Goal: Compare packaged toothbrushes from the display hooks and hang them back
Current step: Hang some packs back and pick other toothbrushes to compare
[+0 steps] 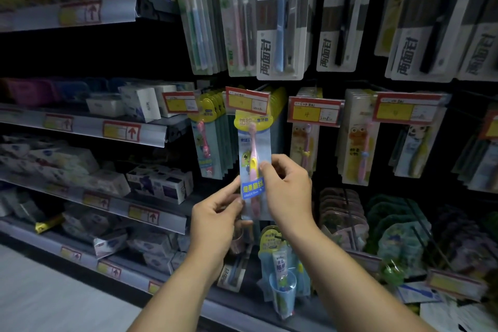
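Pink child's brush in a clear-and-blue blister pack (252,167), held upright in front of the hook display, between the price tag (247,100) above and the cup sets (280,272) below. Your left hand (215,221) pinches the pack's lower left edge, thumb in front, other fingers behind. Your right hand (285,186) grips the right edge at mid-height, thumb tip (265,168) pressed on the face, fingers wrapped behind. Both hands closed on the one pack; neither is free.

Step in hand, as I read it: either inspecting this pack or bringing it back to its hook. The yellow header card (253,119) sits right at the level of the row of matching packs (215,113), just under the tag. Whether the hang hole is already on the hook cannot be told; the tag covers it.

Next move calls for lining the header hole up with the hook tip behind that tag, then sliding the pack back flat against its neighbours. Keep the card square; a tilt will likely snag it.
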{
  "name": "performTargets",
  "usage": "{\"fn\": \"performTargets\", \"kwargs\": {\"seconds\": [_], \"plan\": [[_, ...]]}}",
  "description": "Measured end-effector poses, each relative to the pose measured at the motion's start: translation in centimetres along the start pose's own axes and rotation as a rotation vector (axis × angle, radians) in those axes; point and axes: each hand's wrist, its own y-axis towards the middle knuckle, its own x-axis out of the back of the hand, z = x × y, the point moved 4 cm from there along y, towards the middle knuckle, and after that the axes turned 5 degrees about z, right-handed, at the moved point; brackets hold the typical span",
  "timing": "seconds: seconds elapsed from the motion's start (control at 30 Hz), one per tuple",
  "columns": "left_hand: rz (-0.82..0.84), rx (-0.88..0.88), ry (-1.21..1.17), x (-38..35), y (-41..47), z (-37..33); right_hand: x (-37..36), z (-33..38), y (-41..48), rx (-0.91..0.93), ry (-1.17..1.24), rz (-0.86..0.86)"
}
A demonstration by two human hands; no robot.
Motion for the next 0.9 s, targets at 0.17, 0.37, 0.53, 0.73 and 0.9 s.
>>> {"fn": "performTargets", "kwargs": {"seconds": [0.17,0.37,0.53,0.73,0.9], "plan": [[-0.003,0.006,-0.02,0.4,0.5,0.2,-0.7,0.0,0.2,0.001,-0.027,0.007],[0.011,-0.009,0.0,0.2,0.8,0.5,-0.7,0.0,0.0,-0.008,0.002,-0.003],[0.003,-0.06,0.018,-0.3,0.5,-0.1,0.1,0.2,0.1,-0.051,0.028,-0.038],[0.018,-0.047,0.011,-0.7,0.5,-0.1,0.8,-0.2,1.5,-0.118,0.035,0.037],[0.021,0.027,-0.007,-0.7,1.5,0.8,1.0,-0.3,1.7,-0.125,-0.071,0.099]]}}
